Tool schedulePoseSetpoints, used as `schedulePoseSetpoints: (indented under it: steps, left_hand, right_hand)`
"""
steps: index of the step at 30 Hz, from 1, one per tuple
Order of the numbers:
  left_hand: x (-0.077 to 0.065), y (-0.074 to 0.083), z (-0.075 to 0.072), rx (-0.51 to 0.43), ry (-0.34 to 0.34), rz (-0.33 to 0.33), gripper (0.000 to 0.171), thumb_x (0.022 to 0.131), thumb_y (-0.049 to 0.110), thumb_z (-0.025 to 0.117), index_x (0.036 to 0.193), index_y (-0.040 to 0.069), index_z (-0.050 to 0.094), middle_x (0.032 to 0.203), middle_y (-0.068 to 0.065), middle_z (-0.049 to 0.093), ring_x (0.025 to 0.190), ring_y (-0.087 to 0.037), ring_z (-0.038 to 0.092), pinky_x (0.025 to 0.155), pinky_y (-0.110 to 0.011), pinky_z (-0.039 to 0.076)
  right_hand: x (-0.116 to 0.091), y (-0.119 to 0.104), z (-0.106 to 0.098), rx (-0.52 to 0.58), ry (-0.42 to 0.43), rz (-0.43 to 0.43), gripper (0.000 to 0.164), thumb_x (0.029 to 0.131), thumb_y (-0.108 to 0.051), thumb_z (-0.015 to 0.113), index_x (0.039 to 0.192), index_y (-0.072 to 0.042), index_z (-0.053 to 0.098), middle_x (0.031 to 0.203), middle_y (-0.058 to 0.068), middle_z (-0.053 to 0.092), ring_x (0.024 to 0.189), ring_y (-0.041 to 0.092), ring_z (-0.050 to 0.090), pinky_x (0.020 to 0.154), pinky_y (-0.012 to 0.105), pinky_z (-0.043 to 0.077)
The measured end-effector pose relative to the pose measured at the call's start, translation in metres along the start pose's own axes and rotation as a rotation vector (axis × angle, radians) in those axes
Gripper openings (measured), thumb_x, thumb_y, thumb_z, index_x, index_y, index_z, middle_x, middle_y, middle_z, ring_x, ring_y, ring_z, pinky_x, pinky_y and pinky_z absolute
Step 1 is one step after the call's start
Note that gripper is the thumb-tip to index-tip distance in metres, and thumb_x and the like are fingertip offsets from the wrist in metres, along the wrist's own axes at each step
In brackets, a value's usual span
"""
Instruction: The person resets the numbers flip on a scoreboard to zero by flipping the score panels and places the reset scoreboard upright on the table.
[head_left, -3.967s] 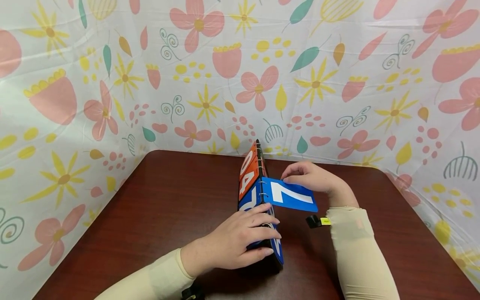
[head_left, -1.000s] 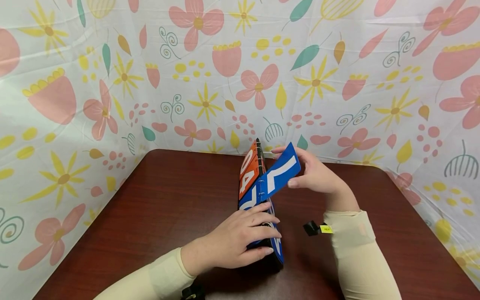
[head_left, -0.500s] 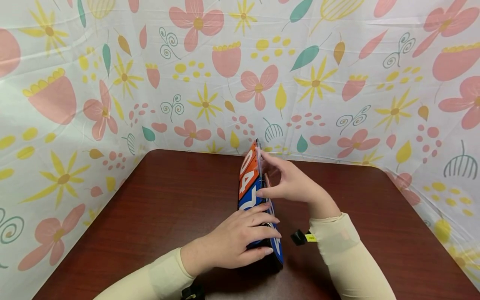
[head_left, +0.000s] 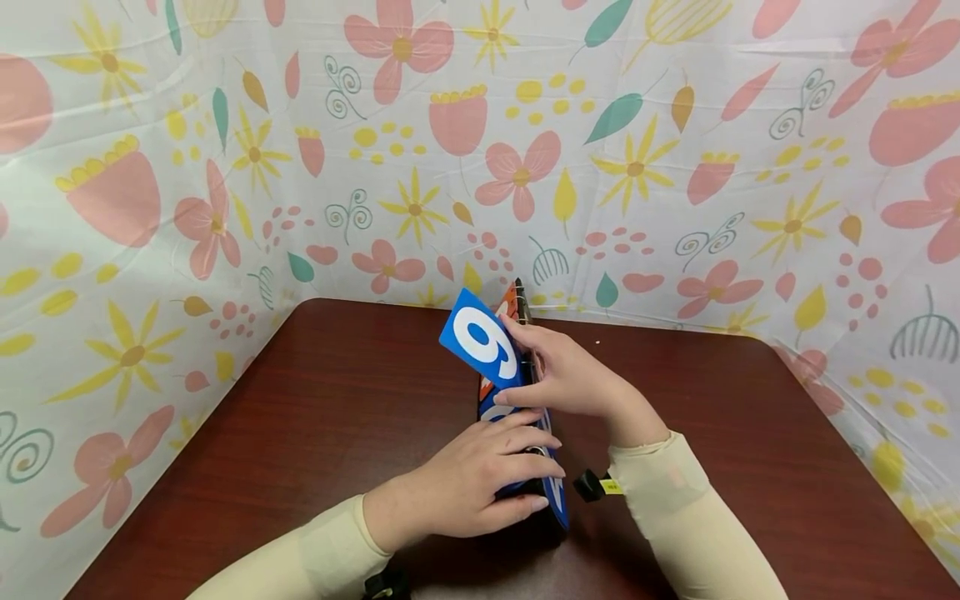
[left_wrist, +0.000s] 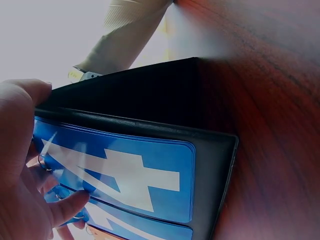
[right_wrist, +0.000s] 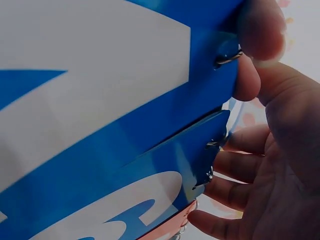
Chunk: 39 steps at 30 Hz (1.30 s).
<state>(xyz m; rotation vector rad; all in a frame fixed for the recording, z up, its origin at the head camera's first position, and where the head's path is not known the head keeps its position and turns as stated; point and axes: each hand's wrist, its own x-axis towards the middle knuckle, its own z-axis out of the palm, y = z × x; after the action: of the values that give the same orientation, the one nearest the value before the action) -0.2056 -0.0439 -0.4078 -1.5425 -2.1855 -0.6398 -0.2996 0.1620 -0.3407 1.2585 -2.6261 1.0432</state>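
A tent-shaped flip scoreboard (head_left: pixel 557 503) stands on the table, with blue and orange number cards on rings along its ridge. My left hand (head_left: pixel 468 479) holds its near end, palm to the left and fingers bent over the ridge. Left of the ridge, my right hand (head_left: pixel 581 375) pinches a blue card (head_left: pixel 480 340) bearing a white 6, raised at a slant between thumb and forefinger. Beneath it, other cards on that face are partly hidden. In the left wrist view a blue card with a white 4 (left_wrist: pixel 165 175) hangs near my left fingers (left_wrist: pixel 71 206).
The brown wooden table (head_left: pixel 360 392) reaches back to a floral curtain (head_left: pixel 630 208). A black strap with a yellow tag (head_left: pixel 592 485) sits by my right sleeve, and a black device (head_left: pixel 386 582) is under my left wrist.
My right hand has moved left, swinging the blue card up from the right side and over the ridge; its 6 now faces me instead of the 7. My left hand has stayed put.
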Motion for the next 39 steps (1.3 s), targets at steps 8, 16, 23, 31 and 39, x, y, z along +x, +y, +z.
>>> schedulePoseSetpoints:
  steps: [8,16,23,31,39]
  left_hand:
    - [0.0005,0.0009,0.0014,-0.027,-0.004,-0.021,0.036,0.107,0.038,0.056,0.133,0.02,0.073,0.146,-0.001,0.066,0.149,-0.02,0.05,0.124,-0.036,0.033]
    - [-0.0005,0.0018,0.001,-0.036,-0.011,-0.041,0.036,0.107,0.039,0.055,0.132,0.02,0.074,0.147,0.0,0.065,0.149,-0.019,0.049,0.124,-0.036,0.034]
    - [-0.0003,0.002,0.0006,-0.042,-0.027,-0.057,0.038,0.108,0.039,0.053,0.134,0.02,0.074,0.147,0.001,0.065,0.149,-0.016,0.048,0.122,-0.036,0.035]
    - [0.0,0.0017,-0.0002,-0.036,-0.024,-0.055,0.037,0.108,0.04,0.054,0.133,0.021,0.074,0.146,0.001,0.065,0.147,-0.017,0.05,0.122,-0.036,0.036]
    - [0.0006,0.0018,-0.0009,-0.031,-0.028,-0.058,0.038,0.108,0.041,0.053,0.133,0.022,0.074,0.146,0.002,0.065,0.148,-0.015,0.049,0.121,-0.034,0.037]
  right_hand:
    - [-0.0003,0.0004,0.0034,-0.031,0.036,-0.043,0.108,0.08,-0.05,0.088,0.165,-0.003,0.04,0.156,0.01,0.058,0.129,0.023,0.062,0.104,0.043,0.054]
    - [0.0012,-0.0014,0.0057,-0.098,0.042,-0.064,0.101,0.08,-0.053,0.087,0.159,-0.001,0.05,0.164,0.013,0.051,0.151,0.033,0.05,0.115,0.047,0.046]
    - [0.0007,-0.0039,0.0058,-0.112,0.011,-0.025,0.076,0.08,-0.049,0.088,0.14,-0.005,0.073,0.158,0.014,0.058,0.145,0.038,0.056,0.103,0.047,0.056]
    - [0.0001,-0.0025,0.0043,-0.082,0.071,-0.034,0.057,0.077,-0.041,0.092,0.123,-0.008,0.084,0.144,0.011,0.069,0.134,0.035,0.063,0.081,0.039,0.061]
    - [0.0012,-0.0028,0.0059,-0.104,0.028,-0.038,0.048,0.079,-0.043,0.09,0.113,-0.009,0.087,0.137,0.008,0.073,0.127,0.03,0.062,0.093,0.044,0.055]
